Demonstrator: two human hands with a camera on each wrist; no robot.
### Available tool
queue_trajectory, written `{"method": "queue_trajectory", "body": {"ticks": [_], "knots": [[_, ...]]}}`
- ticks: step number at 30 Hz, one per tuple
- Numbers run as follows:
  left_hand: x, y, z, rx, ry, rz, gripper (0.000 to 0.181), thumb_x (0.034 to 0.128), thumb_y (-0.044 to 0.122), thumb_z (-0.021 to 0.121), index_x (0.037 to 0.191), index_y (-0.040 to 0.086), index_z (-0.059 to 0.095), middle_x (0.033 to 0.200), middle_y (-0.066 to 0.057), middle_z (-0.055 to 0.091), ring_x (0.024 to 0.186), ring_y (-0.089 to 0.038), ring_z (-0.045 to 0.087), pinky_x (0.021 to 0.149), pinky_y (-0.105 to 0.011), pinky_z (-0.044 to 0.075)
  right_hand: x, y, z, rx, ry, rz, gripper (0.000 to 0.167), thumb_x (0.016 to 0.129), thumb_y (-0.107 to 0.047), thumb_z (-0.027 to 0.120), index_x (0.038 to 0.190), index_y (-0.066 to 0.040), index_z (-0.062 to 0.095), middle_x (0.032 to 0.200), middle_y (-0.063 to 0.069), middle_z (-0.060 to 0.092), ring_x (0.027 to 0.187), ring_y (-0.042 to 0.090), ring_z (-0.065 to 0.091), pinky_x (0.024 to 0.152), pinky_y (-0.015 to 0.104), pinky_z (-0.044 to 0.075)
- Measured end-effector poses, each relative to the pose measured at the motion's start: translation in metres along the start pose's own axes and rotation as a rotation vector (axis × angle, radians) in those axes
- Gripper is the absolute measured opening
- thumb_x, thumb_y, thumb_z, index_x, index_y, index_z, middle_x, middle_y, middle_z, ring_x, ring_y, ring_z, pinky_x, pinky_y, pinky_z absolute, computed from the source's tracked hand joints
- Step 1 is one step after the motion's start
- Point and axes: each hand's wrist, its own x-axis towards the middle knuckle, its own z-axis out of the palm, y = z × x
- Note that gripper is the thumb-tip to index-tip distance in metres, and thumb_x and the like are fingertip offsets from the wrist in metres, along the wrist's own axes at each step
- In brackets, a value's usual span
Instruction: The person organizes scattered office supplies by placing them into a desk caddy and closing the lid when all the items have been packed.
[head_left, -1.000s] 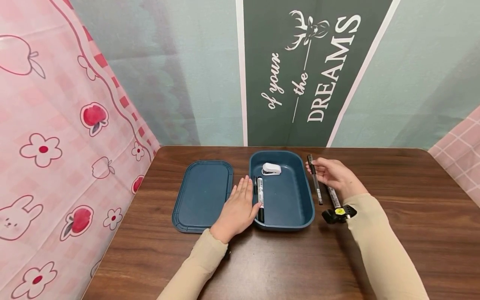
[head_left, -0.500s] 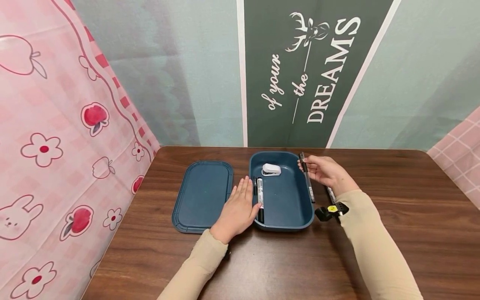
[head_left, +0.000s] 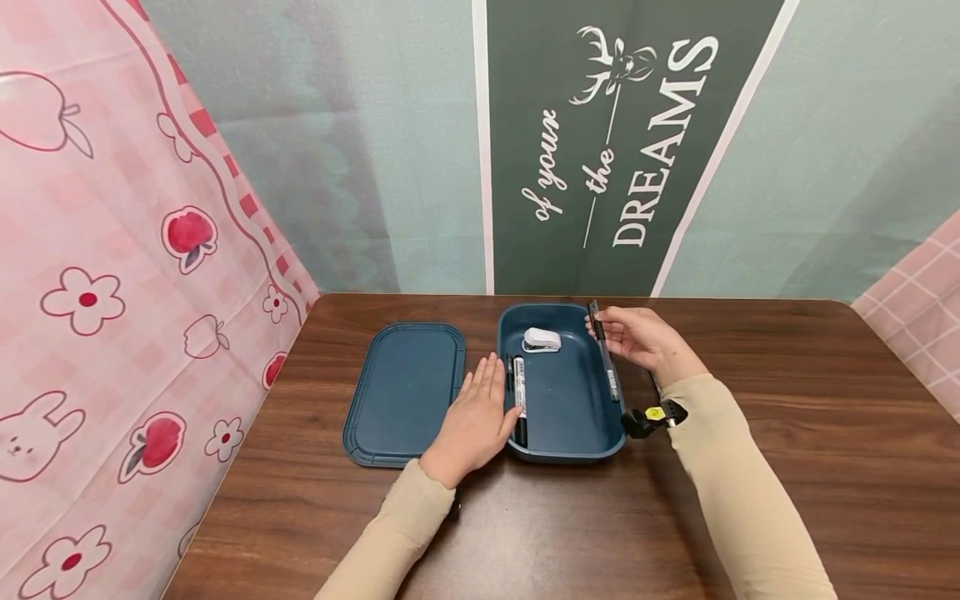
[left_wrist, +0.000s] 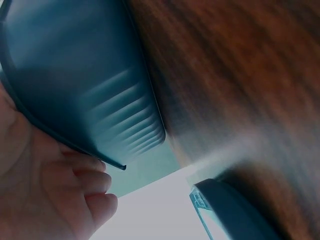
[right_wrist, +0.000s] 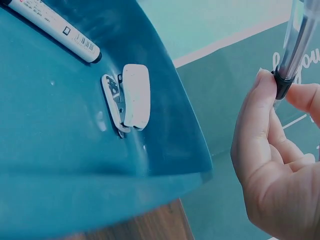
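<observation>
Between thumb and fingers, my right hand (head_left: 641, 337) pinches a clear-barrelled pen (head_left: 607, 367) with a black grip, over the right rim of a dark blue box (head_left: 566, 456). The pen slants, its far end raised towards the wall. My left hand (head_left: 472, 421) rests with straight fingers along the box's left rim; the left wrist view shows those fingers (left_wrist: 95, 182) against the outer wall of the box (left_wrist: 75, 65). Inside lie a white marker with black ends (head_left: 521, 400), a thin black pen (head_left: 510, 373) beside it, partly covered, and a small white stapler (right_wrist: 136, 97).
The flat blue lid (head_left: 408, 392) lies on the brown wooden table (head_left: 495, 533), left of the box. Something dark and slim (head_left: 656, 382) lies mostly hidden under the right wrist. A printed cloth (head_left: 427, 167) hangs behind the table's far edge.
My right hand has carried the pen leftwards, from beside the box to over its right rim. The marker on the table is now mostly covered by the right arm. My left hand stays put.
</observation>
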Motion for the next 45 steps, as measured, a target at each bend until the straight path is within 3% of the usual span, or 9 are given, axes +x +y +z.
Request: {"method": "queue_trajectory", "body": {"ticks": [19,22,27,30,33,38,45], "knots": [[0.000,0.000,0.000,-0.002,-0.011,-0.007,0.067,0.1021,0.040,0.036,0.148,-0.006,0.019,0.154,-0.020,0.014,0.143,-0.028,0.012,0.114,-0.040,0.018,0.012,0.014,0.023,-0.104,-0.037,-0.025,0.034,0.094,0.004,0.048,0.074,-0.010,0.072,0.078,0.003,0.070,0.073,0.011,0.068,0.068,0.024,0.056],[0.000,0.000,0.000,-0.003,-0.016,-0.005,0.067,0.1023,0.040,0.035,0.148,-0.006,0.018,0.154,-0.020,0.013,0.143,-0.028,0.012,0.114,-0.040,0.017,0.013,0.016,0.025,-0.173,-0.022,-0.047,0.031,0.093,0.003,0.050,0.074,-0.010,0.071,0.076,0.002,0.069,0.071,0.009,0.067,0.067,0.024,0.056],[-0.001,0.000,-0.001,-0.001,-0.018,-0.007,0.067,0.1022,0.040,0.035,0.148,-0.006,0.018,0.154,-0.020,0.013,0.143,-0.028,0.012,0.114,-0.040,0.017,0.015,0.018,0.030,-0.325,0.034,-0.068,0.012,0.091,0.001,0.056,0.091,0.002,0.069,0.074,-0.001,0.067,0.068,0.007,0.065,0.067,0.024,0.056],[0.000,0.000,0.000,0.000,-0.015,-0.006,0.067,0.1021,0.040,0.035,0.148,-0.006,0.018,0.154,-0.020,0.013,0.143,-0.028,0.013,0.114,-0.040,0.017,0.017,0.021,0.034,-0.392,0.042,-0.069,0.020,0.090,-0.001,0.059,0.104,0.014,0.062,0.073,-0.002,0.065,0.066,0.006,0.064,0.067,0.024,0.056],[0.000,0.000,0.001,-0.002,-0.016,-0.006,0.067,0.1022,0.041,0.035,0.148,-0.005,0.017,0.154,-0.020,0.013,0.143,-0.028,0.013,0.114,-0.040,0.017,0.019,0.027,0.038,-0.445,0.041,-0.044,0.029,0.090,-0.002,0.060,0.110,0.019,0.057,0.072,-0.001,0.065,0.065,0.007,0.063,0.066,0.024,0.056],[0.000,-0.001,0.001,-0.004,-0.020,-0.007,0.067,0.1022,0.041,0.035,0.148,-0.005,0.017,0.155,-0.019,0.012,0.143,-0.027,0.011,0.115,-0.039,0.017,0.024,0.039,0.048,-0.504,0.054,0.009,0.031,0.088,-0.003,0.062,0.109,0.020,0.057,0.071,0.003,0.064,0.063,0.007,0.062,0.064,0.023,0.056],[0.000,-0.002,0.001,0.003,-0.011,0.000,0.068,0.1021,0.041,0.035,0.148,-0.005,0.017,0.155,-0.020,0.013,0.143,-0.027,0.012,0.114,-0.040,0.017,0.027,0.051,0.060,-0.580,0.116,0.004,0.024,0.084,-0.001,0.065,0.098,0.018,0.063,0.067,0.004,0.062,0.058,0.007,0.061,0.059,0.022,0.055]]}}
